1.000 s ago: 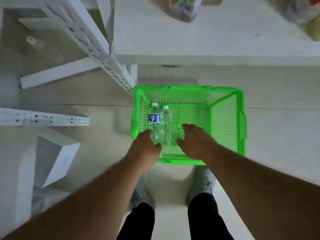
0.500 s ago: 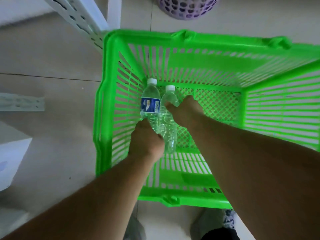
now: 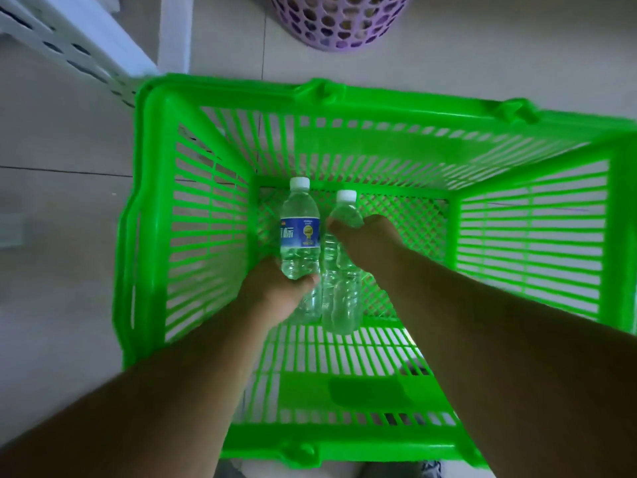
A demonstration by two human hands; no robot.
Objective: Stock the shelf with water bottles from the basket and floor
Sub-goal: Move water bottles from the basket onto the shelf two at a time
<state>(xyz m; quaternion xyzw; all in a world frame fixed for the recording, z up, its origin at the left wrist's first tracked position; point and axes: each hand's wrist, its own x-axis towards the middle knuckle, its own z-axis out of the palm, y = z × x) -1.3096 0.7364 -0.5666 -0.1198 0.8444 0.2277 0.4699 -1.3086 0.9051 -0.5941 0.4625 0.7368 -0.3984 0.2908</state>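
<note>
The green basket (image 3: 193, 215) sits on the tiled floor (image 3: 62, 139), its slatted walls rising on every side of the two bottles lying side by side on its mesh bottom. A white shelf frame (image 3: 86, 39) stands just past its far-left corner, and a purple hamper (image 3: 341, 22) beyond the far rim.

The step in hand looks like the pick-up. The left hand (image 3: 275, 291) curls round the lower body of the labelled bottle (image 3: 299, 232). The right hand (image 3: 368, 236) wraps the shoulder of the bare bottle (image 3: 339, 298).

Next, I judge, both must lift straight up. Room lies above only. The left wall is close, so swing towards the shelf once clear of the rim.
</note>
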